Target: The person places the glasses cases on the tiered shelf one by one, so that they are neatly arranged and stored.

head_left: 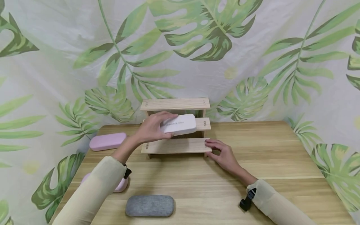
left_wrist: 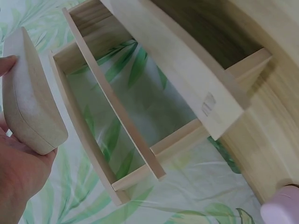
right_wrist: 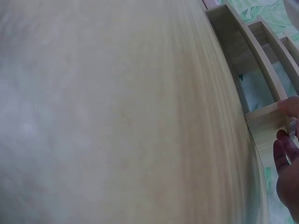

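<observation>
My left hand (head_left: 153, 126) grips a white glasses case (head_left: 181, 124) with printed lettering, fingers over the top and thumb below. The case is held in the air in front of the middle tier of a three-tier wooden stand (head_left: 175, 145). In the left wrist view, the case (left_wrist: 35, 93) is apart from the stand's boards. My right hand (head_left: 223, 155) holds the right end of the lowest tier between fingers and thumb. In the right wrist view, that hand (right_wrist: 289, 158) is partly cut off by the frame edge.
A pink case (head_left: 108, 141) lies on the wooden table (head_left: 253, 147) left of the stand. Another pink case (head_left: 122, 186) is partly hidden under my left forearm. A grey fabric case (head_left: 150, 206) lies near the front. Behind the table hangs a leaf-patterned cloth (head_left: 197, 75).
</observation>
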